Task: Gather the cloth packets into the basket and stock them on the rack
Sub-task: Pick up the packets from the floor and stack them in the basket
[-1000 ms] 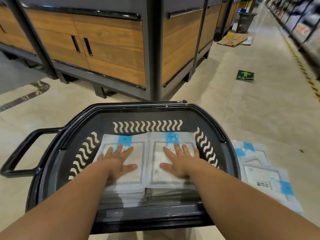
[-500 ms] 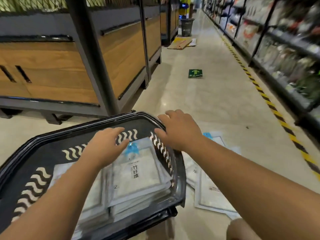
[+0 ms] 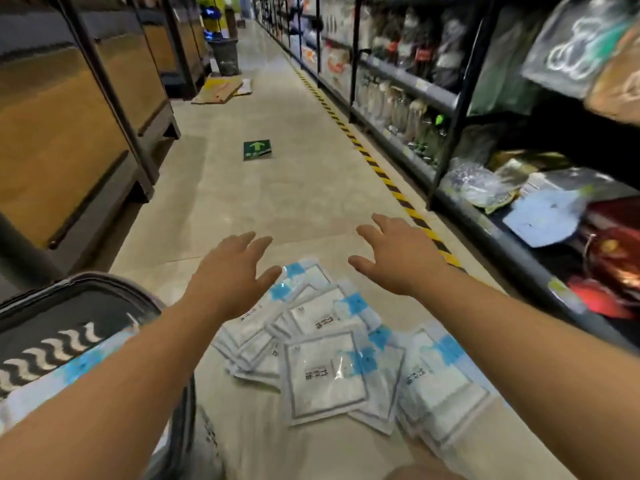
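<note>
hands: our left hand (image 3: 228,275) and right hand (image 3: 401,258) hover spread, released, holding nothing | cloth packets (image 3: 325,375): we see them heaped on the floor (image 3: 294,188) under our hands | basket (image 3: 86,282): lower left, some packets inside | rack (image 3: 446,98): right

We see white cloth packets (image 3: 325,372) (blue-tabbed, clear-wrapped) lying flat in an overlapping heap just right of the black basket (image 3: 79,306), which holds more; the rack (image 3: 460,98) stands farther right.
</note>
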